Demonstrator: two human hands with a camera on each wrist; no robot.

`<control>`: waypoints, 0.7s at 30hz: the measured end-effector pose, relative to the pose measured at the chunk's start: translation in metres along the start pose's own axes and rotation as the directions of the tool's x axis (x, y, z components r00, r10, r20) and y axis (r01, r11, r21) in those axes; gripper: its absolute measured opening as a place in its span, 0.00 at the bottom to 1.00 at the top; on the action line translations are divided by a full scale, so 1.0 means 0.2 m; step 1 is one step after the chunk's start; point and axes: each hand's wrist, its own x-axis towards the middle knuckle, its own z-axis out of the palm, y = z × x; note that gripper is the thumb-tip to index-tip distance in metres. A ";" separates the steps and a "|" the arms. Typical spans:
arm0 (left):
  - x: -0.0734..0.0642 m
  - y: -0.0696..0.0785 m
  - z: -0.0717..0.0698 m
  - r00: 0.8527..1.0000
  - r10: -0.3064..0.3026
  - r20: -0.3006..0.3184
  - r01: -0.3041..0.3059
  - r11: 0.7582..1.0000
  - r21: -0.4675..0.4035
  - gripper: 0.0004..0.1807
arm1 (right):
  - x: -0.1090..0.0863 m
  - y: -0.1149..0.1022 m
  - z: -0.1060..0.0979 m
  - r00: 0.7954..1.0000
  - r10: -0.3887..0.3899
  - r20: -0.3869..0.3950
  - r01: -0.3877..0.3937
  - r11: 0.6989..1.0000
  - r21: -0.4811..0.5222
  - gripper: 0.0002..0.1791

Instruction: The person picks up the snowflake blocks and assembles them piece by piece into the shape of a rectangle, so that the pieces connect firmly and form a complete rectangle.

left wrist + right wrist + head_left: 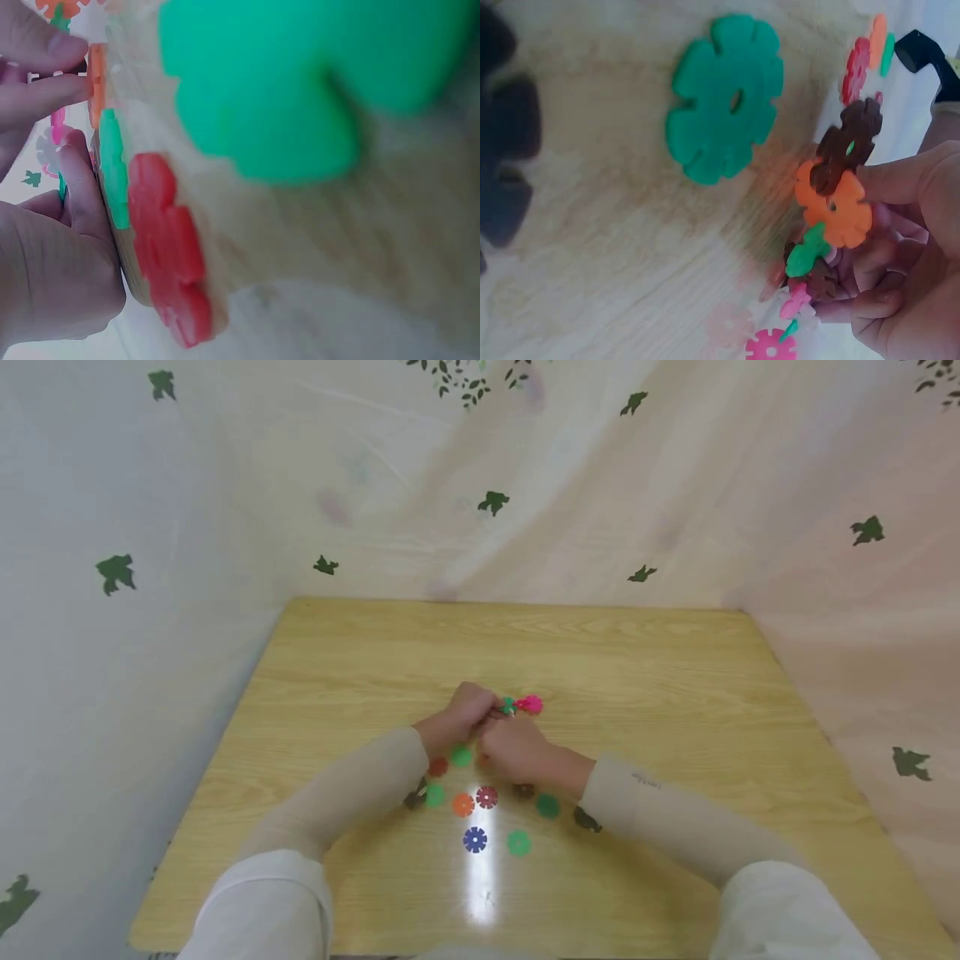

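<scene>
Both hands meet above the middle of the table in the head view. My left hand [471,708] grips a chain of joined, notched plastic discs, with a green disc [508,705] and a pink disc [532,703] sticking out past the fingers. Close against it, my right hand [517,747] has curled fingers on the same chain. From the right wrist, an orange disc [834,206], a small green disc [808,251] and a pink disc [771,346] line up beside the right hand's fingers. The exact grip points are partly hidden by the fingers.
Loose discs lie on the wooden table [637,677] below the hands, among them a blue disc [475,839], a light green disc [519,842], an orange disc [463,804] and a dark green disc [548,806]. Patterned cloth [405,527] hangs around the table.
</scene>
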 end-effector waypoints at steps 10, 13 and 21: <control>0.01 0.00 -0.01 0.999 0.036 -0.019 -0.034 0.997 0.071 0.11 | 0.02 -0.01 0.03 0.998 -0.065 -0.025 0.063 0.994 -0.093 0.09; 0.01 -0.01 0.00 0.998 0.052 -0.038 -0.048 0.993 0.106 0.11 | 0.03 -0.02 0.03 0.999 -0.038 0.008 0.039 0.999 -0.035 0.09; -0.01 0.02 -0.02 0.999 0.040 0.005 -0.040 0.990 0.136 0.13 | -0.03 0.12 -0.10 0.997 0.073 -0.023 -0.051 0.858 0.511 0.03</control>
